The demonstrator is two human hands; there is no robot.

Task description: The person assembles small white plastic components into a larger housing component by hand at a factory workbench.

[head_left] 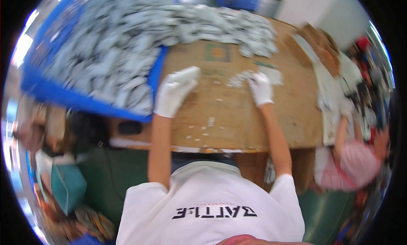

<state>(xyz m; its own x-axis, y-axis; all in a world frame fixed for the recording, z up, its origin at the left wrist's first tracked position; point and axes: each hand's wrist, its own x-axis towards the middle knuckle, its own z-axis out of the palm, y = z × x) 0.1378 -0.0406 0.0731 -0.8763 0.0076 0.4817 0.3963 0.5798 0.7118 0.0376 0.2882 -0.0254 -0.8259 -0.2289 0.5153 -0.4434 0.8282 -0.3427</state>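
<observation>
My left hand (171, 96), in a white glove, is closed around a pale, oblong plastic-looking piece (187, 73) above the cardboard-covered table. My right hand (261, 89), also gloved in white, has its fingertips together at the edge of a scatter of small white parts (238, 79). Whatever those fingers pinch, if anything, is too small to make out. Just beyond the right hand lies a flat whitish patch of parts or a bag (273, 74), with a thin green strip (264, 64) along its top.
A blue bin (85, 104) heaped with pale grey pieces (114, 54) stands at the left, and more such pieces (224, 27) are piled along the far edge. Open cardboard boxes (316, 46) are at the far right. Beside the table on the right, a person in pink (356, 165) works.
</observation>
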